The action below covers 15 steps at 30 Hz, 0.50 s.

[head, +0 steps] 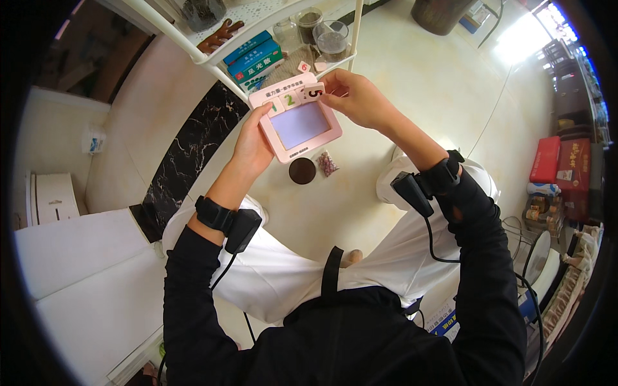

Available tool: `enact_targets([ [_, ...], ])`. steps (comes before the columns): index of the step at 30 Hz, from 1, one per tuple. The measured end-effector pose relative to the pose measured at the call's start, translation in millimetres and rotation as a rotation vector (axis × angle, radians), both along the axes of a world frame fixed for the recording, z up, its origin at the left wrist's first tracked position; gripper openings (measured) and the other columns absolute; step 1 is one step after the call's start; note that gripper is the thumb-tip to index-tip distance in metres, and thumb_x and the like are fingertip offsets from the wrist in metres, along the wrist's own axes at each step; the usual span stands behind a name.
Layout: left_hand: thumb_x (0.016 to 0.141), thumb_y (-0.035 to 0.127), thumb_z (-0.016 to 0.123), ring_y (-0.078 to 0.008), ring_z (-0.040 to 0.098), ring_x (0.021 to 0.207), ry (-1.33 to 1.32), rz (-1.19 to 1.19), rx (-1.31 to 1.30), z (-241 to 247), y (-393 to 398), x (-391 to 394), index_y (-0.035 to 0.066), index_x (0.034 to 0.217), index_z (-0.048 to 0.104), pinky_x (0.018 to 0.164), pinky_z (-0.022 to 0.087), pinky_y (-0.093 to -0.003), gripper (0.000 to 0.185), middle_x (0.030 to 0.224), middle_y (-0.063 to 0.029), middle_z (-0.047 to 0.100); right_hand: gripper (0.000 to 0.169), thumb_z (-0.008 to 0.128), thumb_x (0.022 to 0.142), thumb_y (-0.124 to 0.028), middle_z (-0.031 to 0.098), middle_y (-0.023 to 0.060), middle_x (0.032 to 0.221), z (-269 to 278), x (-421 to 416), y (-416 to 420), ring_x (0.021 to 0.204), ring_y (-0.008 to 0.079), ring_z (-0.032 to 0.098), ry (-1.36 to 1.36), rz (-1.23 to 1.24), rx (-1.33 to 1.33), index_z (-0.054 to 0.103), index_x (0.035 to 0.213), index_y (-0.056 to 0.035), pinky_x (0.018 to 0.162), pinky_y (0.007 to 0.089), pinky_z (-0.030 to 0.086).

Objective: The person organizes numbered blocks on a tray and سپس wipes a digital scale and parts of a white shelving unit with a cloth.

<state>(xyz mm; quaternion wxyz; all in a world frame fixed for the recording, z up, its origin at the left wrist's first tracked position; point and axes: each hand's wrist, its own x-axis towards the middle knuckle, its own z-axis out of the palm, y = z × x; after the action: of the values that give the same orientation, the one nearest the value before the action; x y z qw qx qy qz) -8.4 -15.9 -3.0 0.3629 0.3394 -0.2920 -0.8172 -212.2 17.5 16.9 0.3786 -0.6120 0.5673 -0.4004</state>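
My left hand [254, 140] holds a pink number-puzzle frame [316, 141] by its left side, the thumb over a tile at the upper left. Beside that tile lies a white tile with a green 2 [289, 100]. A tile with a black 5 [314, 92] is pinched in my right hand [355, 99] at the frame's upper right, partly covering another tile. The lower part of the frame shows a bare lilac base [299, 126]. Just beyond the frame, a tile with a red 6 [304, 67] rests on the shelf.
A white shelf rack [212, 60] ahead carries green-blue boxes [256, 62] and glass jars [332, 42]. A dark round lid or disc [302, 171] and a small bag of reddish pieces [328, 164] are on the tiled floor below. Red boxes [573, 166] stand at the right.
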Motion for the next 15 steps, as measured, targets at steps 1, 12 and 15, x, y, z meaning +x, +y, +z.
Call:
enact_targets([
  [1,0.083,0.025,0.047,-0.0207,0.050,0.103,0.001,-0.006,0.005,2,1,-2,0.002,0.119,0.040,0.088,0.040,-0.0342,0.042,0.114,-0.0097,0.050,0.021,0.057,0.077,-0.012,0.061,0.0103,0.084,2,2,3,0.077,0.0181,0.058,0.024,-0.018,0.003,0.055,0.094,-0.0004,0.069,0.0292,0.046],
  [12,0.084,0.029,0.046,-0.0188,0.051,0.101,0.057,-0.098,-0.010,-1,-1,-7,0.006,0.118,0.041,0.087,0.040,-0.0338,0.041,0.111,-0.0074,0.052,0.020,0.051,0.082,-0.008,0.062,0.0104,0.088,0,32,15,0.079,0.0180,0.058,0.186,0.082,-0.009,0.057,0.100,-0.0008,0.072,0.0284,0.046],
  [15,0.084,0.029,0.047,-0.0183,0.051,0.100,0.050,-0.095,-0.003,-2,-1,-5,0.007,0.117,0.043,0.087,0.039,-0.0342,0.039,0.111,-0.0067,0.052,0.019,0.051,0.081,-0.007,0.061,0.0109,0.087,2,43,18,0.079,0.0194,0.059,0.238,0.084,-0.043,0.057,0.097,-0.0004,0.072,0.0286,0.046],
])
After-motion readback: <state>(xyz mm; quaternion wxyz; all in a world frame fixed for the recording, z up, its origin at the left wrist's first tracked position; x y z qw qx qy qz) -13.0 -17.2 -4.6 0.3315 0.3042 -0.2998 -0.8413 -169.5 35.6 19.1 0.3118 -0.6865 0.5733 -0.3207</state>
